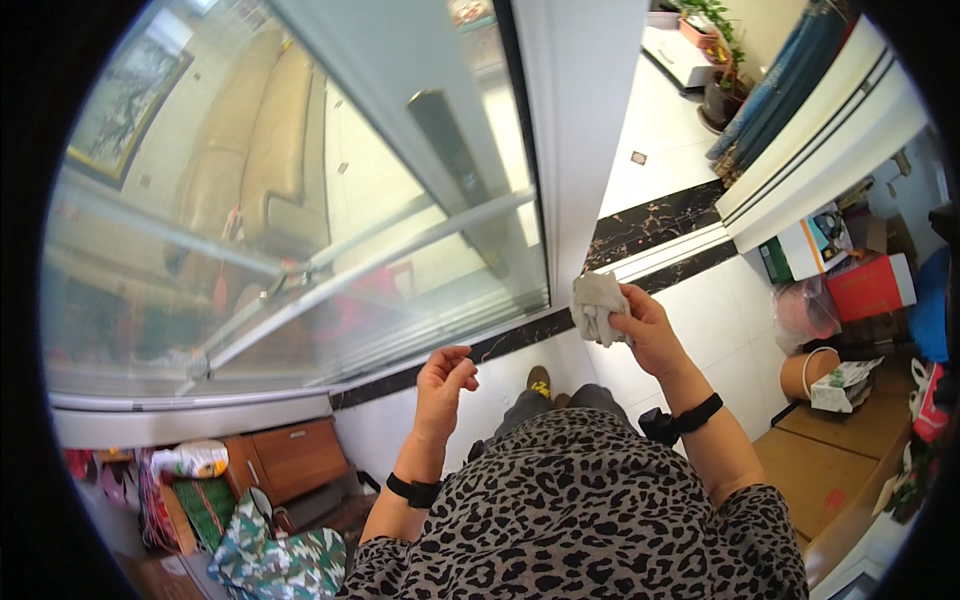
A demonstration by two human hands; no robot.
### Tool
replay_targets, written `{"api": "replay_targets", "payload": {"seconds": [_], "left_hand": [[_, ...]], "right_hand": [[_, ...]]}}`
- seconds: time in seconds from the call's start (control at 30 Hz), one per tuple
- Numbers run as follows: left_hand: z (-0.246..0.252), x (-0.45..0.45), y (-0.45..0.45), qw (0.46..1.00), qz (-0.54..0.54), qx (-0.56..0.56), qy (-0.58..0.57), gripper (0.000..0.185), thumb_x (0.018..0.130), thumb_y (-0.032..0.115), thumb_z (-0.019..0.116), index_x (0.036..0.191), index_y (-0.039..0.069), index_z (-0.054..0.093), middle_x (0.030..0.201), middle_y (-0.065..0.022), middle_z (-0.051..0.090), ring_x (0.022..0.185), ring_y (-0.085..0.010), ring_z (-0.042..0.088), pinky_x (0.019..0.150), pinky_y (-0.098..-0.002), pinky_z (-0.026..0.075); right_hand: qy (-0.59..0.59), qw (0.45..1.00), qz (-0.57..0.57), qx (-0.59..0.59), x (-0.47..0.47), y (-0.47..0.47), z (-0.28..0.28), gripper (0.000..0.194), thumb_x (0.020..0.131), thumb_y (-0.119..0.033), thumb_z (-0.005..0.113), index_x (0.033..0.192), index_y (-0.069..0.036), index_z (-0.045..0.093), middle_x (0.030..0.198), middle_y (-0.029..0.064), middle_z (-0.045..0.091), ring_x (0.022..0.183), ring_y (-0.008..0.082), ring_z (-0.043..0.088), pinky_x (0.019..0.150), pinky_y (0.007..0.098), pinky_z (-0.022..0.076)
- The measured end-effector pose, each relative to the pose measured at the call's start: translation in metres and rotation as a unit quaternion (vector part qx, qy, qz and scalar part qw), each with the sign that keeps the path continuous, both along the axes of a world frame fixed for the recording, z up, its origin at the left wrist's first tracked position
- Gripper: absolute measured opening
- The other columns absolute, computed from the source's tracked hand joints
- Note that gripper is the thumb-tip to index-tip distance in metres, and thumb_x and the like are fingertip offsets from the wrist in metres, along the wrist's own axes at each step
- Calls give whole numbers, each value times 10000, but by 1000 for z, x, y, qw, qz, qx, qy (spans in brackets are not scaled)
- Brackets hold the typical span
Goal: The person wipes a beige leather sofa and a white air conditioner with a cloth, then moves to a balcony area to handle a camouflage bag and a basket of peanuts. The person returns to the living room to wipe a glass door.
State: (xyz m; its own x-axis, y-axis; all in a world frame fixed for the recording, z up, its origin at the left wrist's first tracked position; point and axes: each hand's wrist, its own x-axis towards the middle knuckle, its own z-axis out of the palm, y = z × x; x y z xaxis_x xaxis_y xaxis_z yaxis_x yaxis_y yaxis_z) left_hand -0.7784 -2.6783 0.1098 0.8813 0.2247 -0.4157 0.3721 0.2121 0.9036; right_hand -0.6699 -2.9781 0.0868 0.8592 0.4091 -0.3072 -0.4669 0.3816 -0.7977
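Note:
My right hand (649, 330) pinches a crumpled whitish-grey cloth (597, 309) between thumb and fingers. The cloth sits in front of the lower edge of the white door frame (581, 127). My left hand (448, 382) hovers to the left, apart from the cloth, with its fingers loosely curled and nothing visible in them. Ahead of both hands stands a large glass panel (375, 315) crossed by pale metal bars. A long dark handle plate (450, 142) shows near the panel's right side.
At right, a doorway opens over a black marble threshold (664, 214). Cardboard boxes (825, 457), a brown bucket (808, 373) and a red box (870, 286) line the right side. A wooden cabinet (300, 457) and a camouflage cloth item (281, 555) occupy the lower left.

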Motion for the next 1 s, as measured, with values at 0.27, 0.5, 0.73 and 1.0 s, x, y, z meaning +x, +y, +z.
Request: {"api": "replay_targets", "payload": {"seconds": [0.27,0.5,0.73,1.0], "left_hand": [[4,72,-45,992,-98,83,-10,301,858,100,649,1120,-5,544,863,-23,585,756,-82,555,693,-230,482],[-16,121,-129,978,6,210,2,475,815,148,719,1198,-2,482,1021,-86,603,923,-154,609,811,-278,496],[-26,146,-198,962,131,224,82,653,773,209,768,1256,-21,392,1251,-157,479,1152,-250,526,906,-368,469],[-19,174,-212,927,203,286,131,636,773,204,772,1265,-10,431,1221,-164,533,1126,-258,548,913,-380,467]], "right_hand": [[-22,995,3,-94,30,-44,-37,364,867,-64,617,1205,31,521,1092,82,617,992,125,570,869,268,467],[-48,984,60,-161,111,-150,-82,389,839,-67,641,1197,32,525,1103,84,614,987,129,575,856,259,469],[1,969,166,-185,206,-223,-92,379,826,-63,635,1177,36,533,1077,91,623,959,138,586,847,274,475],[-84,930,330,-140,294,-142,-106,371,837,-73,633,1183,23,538,1091,83,628,992,128,576,871,259,455]]}}
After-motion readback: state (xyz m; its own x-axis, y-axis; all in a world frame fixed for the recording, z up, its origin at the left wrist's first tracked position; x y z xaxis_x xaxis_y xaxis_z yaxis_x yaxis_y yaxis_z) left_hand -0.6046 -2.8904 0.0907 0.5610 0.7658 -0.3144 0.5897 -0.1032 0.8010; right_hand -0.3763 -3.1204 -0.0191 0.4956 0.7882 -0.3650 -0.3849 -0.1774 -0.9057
